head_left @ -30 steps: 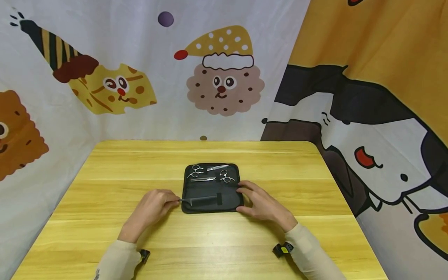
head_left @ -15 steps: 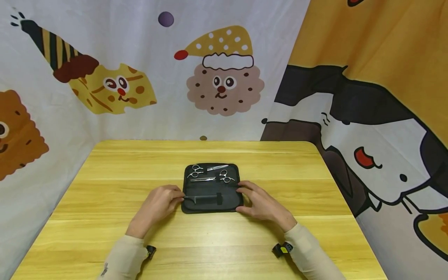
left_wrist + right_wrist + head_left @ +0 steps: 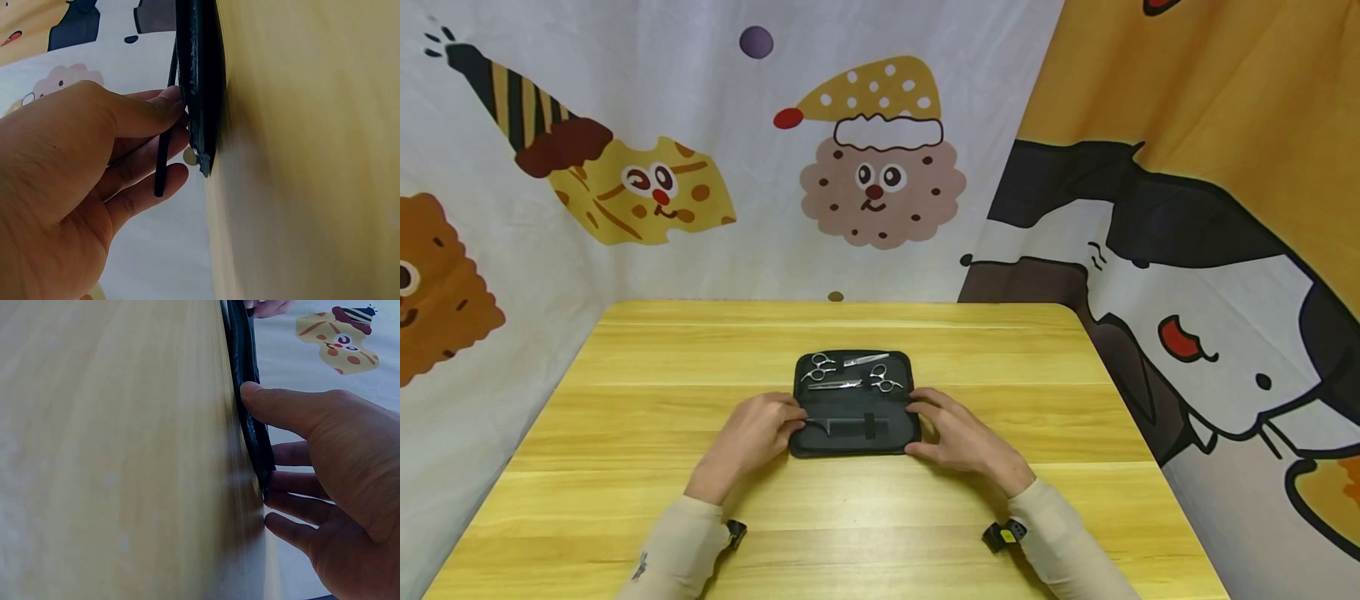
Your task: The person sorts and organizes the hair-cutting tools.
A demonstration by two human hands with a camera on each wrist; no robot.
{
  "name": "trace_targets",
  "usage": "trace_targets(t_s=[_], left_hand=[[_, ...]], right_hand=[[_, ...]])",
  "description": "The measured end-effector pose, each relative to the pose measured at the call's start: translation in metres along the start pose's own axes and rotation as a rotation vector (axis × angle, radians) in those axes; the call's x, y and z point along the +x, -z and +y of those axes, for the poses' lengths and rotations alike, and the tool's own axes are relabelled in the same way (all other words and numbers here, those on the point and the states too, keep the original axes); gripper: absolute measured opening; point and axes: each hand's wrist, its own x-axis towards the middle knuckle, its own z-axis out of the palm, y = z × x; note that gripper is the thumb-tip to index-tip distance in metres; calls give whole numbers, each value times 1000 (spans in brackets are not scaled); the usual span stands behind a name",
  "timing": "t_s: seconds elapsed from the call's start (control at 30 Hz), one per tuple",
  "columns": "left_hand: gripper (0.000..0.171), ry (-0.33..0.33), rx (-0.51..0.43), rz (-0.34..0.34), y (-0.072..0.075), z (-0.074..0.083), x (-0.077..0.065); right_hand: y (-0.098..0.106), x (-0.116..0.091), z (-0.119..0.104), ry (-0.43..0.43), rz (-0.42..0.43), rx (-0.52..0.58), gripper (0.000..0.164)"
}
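A black zip-edged case (image 3: 842, 404) lies flat and unfolded on the table. Inside it, a black tail comb (image 3: 848, 427) runs under a small elastic strap (image 3: 869, 426). My left hand (image 3: 752, 440) pinches the comb's thin handle between thumb and fingers at the case's left edge; in the left wrist view the comb's handle (image 3: 162, 164) sticks out past the fingers. My right hand (image 3: 962, 437) rests at the case's right edge, thumb against the front corner and fingertips along the side. Two pairs of silver scissors (image 3: 818, 367) (image 3: 886, 380) sit in the case's far half.
The case stands mid-way on a yellow wooden table (image 3: 850, 525). Behind and to the right hangs a cartoon-printed curtain (image 3: 700, 75). A black wrist strap device (image 3: 1004, 535) is worn on the right sleeve, another (image 3: 736, 534) on the left.
My left hand has moved to the right, sliding the comb farther under the strap. Its far end now shows past the strap's right side. The right hand and the case have stayed put.
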Motion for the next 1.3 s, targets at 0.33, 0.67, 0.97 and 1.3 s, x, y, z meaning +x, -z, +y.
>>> trace_targets(t_s=[0.33,0.67,0.97,1.3], left_hand=[[10,-30,34,-21,-6,8,10],[9,-54,2,-20,-11,14,18],[7,-90,18,-12,-15,18,23],[5,-121,4,-6,-19,24,30]], right_hand=[[-1,1,0,0,11,19,67],[0,0,0,-12,7,10,67],[0,0,-1,-24,-9,2,69],[1,1,-2,-28,-11,14,69]])
